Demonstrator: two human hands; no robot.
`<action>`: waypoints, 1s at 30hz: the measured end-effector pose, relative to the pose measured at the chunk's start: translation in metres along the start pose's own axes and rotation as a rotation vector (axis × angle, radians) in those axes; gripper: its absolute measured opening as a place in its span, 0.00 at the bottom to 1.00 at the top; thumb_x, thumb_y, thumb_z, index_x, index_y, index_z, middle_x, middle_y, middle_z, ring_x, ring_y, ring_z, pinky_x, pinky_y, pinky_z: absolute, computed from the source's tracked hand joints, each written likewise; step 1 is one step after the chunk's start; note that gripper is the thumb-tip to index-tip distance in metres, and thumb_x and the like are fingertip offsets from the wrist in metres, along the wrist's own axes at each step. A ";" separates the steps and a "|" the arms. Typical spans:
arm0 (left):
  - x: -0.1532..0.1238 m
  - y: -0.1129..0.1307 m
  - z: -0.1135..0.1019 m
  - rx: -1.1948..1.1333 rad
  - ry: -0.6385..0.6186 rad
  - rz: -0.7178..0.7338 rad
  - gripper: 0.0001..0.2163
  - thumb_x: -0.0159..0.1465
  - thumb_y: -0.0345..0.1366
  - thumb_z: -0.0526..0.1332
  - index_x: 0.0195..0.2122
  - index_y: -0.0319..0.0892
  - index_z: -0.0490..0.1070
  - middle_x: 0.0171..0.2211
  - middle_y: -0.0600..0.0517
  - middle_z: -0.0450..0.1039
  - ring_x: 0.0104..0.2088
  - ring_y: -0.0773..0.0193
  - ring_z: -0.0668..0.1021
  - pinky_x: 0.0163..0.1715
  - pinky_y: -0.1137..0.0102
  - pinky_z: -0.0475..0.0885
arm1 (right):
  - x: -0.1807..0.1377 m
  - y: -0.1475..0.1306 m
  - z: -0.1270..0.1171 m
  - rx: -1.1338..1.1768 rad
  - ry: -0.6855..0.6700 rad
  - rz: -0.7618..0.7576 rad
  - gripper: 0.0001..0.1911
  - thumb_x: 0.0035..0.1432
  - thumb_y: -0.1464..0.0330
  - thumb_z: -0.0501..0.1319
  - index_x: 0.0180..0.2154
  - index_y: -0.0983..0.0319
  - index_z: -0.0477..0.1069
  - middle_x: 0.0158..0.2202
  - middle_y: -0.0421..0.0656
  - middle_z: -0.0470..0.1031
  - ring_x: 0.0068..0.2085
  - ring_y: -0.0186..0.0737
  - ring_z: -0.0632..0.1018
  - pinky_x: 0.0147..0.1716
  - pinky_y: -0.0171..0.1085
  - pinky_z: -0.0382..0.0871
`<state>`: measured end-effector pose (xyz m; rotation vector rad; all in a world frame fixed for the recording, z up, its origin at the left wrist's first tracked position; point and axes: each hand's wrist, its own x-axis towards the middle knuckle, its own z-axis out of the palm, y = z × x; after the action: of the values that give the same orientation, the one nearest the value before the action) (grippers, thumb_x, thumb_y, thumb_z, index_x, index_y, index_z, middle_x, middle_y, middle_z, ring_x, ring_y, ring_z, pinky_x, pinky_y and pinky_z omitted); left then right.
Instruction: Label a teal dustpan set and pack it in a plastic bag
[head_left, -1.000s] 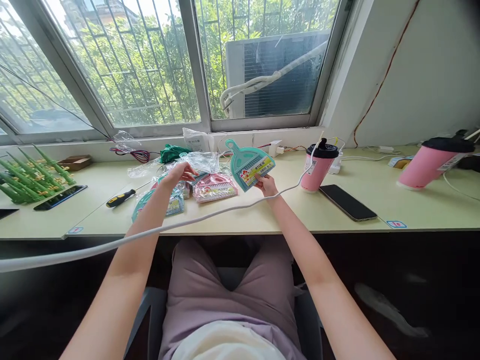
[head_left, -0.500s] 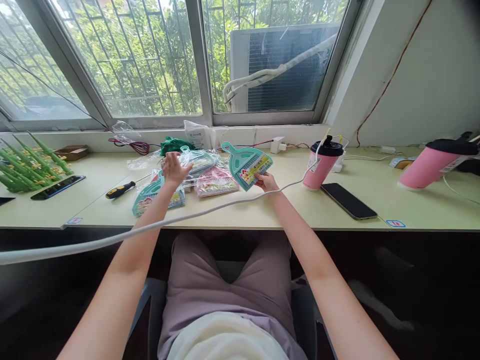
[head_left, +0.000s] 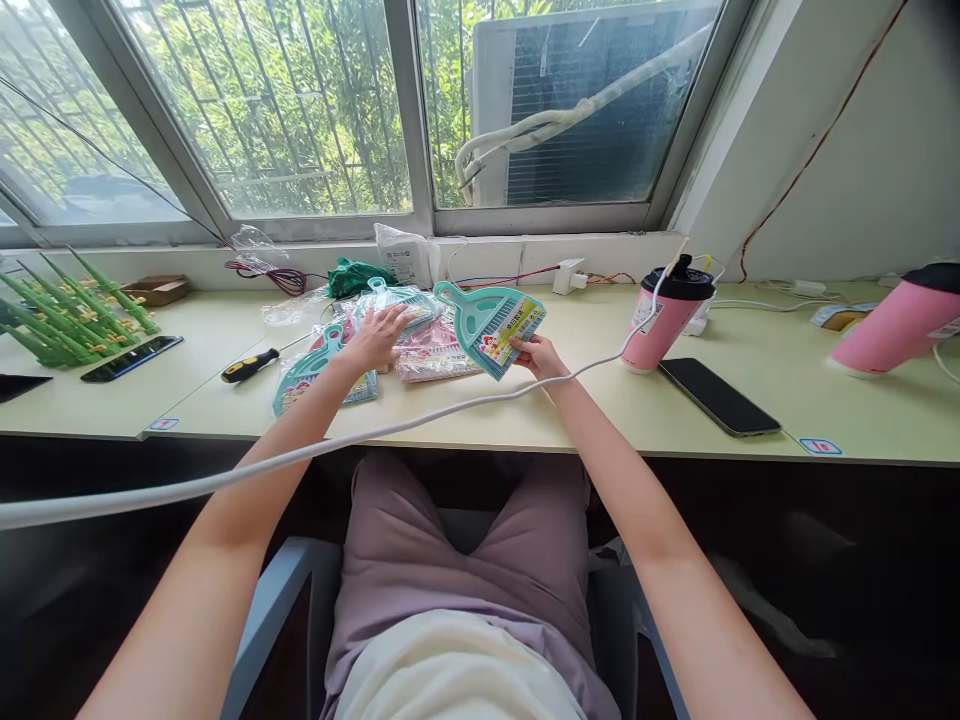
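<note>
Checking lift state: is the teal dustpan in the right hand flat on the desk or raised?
Raised and tilted. The right hand grips the teal dustpan by its lower corner, handle pointing up-left, above the desk.

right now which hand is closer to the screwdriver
Left. The left hand rests on the bagged dustpans just right of the screwdriver; the right hand is farther right, holding the teal dustpan.

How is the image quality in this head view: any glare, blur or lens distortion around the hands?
Head view: daylight from the window is bright but not blown out; strong wide-angle bending at the edges curves the desk; the left hand and the right hand holding the teal dustpan are sharp; the clear wrappers show mild sheen.
</note>
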<state>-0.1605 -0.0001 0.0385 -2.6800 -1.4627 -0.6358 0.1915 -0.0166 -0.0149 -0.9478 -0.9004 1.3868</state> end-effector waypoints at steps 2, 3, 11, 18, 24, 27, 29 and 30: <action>0.003 0.001 -0.009 0.042 0.047 0.043 0.15 0.56 0.32 0.69 0.46 0.45 0.78 0.61 0.39 0.71 0.70 0.34 0.64 0.73 0.39 0.41 | -0.001 -0.001 0.001 -0.002 0.006 -0.007 0.07 0.55 0.78 0.73 0.34 0.65 0.78 0.33 0.46 0.86 0.35 0.45 0.87 0.46 0.48 0.86; 0.005 0.001 -0.014 0.082 0.063 0.048 0.07 0.58 0.32 0.68 0.39 0.44 0.78 0.54 0.39 0.75 0.67 0.34 0.67 0.72 0.40 0.46 | -0.001 -0.002 0.001 0.000 0.002 -0.012 0.07 0.55 0.78 0.73 0.34 0.65 0.78 0.34 0.46 0.86 0.35 0.45 0.87 0.46 0.48 0.86; 0.039 0.030 -0.050 0.438 0.046 -0.203 0.16 0.72 0.36 0.56 0.26 0.37 0.70 0.28 0.37 0.71 0.45 0.34 0.81 0.47 0.53 0.70 | -0.009 -0.005 0.005 -0.051 -0.253 -0.073 0.16 0.48 0.69 0.81 0.38 0.64 0.81 0.40 0.49 0.87 0.40 0.49 0.87 0.43 0.46 0.86; 0.066 0.069 -0.056 0.726 -0.052 -0.152 0.19 0.76 0.34 0.48 0.44 0.30 0.78 0.37 0.31 0.79 0.45 0.36 0.83 0.41 0.59 0.70 | -0.005 -0.002 0.003 -0.054 -0.232 -0.024 0.11 0.54 0.73 0.76 0.39 0.66 0.81 0.41 0.50 0.87 0.40 0.48 0.87 0.44 0.46 0.85; 0.073 0.078 -0.047 0.733 -0.010 -0.105 0.19 0.72 0.26 0.47 0.43 0.28 0.79 0.39 0.30 0.79 0.44 0.39 0.83 0.40 0.60 0.68 | 0.002 0.002 0.005 0.072 -0.080 0.006 0.07 0.60 0.79 0.70 0.41 0.68 0.79 0.37 0.48 0.86 0.36 0.42 0.86 0.41 0.40 0.85; 0.079 0.090 -0.039 0.736 -0.025 -0.068 0.19 0.69 0.20 0.46 0.44 0.25 0.79 0.41 0.28 0.79 0.46 0.38 0.83 0.40 0.60 0.68 | 0.000 0.001 0.008 0.075 -0.112 0.019 0.05 0.61 0.80 0.68 0.40 0.69 0.80 0.36 0.49 0.86 0.34 0.40 0.86 0.38 0.38 0.85; 0.084 0.101 -0.034 0.740 -0.036 -0.043 0.20 0.67 0.17 0.46 0.44 0.25 0.79 0.41 0.28 0.79 0.46 0.39 0.82 0.40 0.59 0.68 | -0.002 -0.001 0.010 0.047 -0.156 0.032 0.03 0.60 0.80 0.69 0.38 0.69 0.80 0.35 0.49 0.86 0.33 0.40 0.85 0.35 0.37 0.85; 0.087 0.106 -0.031 0.742 -0.037 -0.030 0.21 0.66 0.17 0.46 0.44 0.25 0.80 0.41 0.28 0.79 0.46 0.40 0.82 0.40 0.59 0.68 | -0.003 -0.002 0.011 0.026 -0.180 0.038 0.03 0.59 0.80 0.70 0.37 0.69 0.80 0.34 0.49 0.86 0.33 0.41 0.85 0.35 0.37 0.85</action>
<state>-0.0438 0.0038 0.1167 -2.0952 -1.3827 -0.0119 0.1819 -0.0192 -0.0091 -0.8333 -0.9999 1.5310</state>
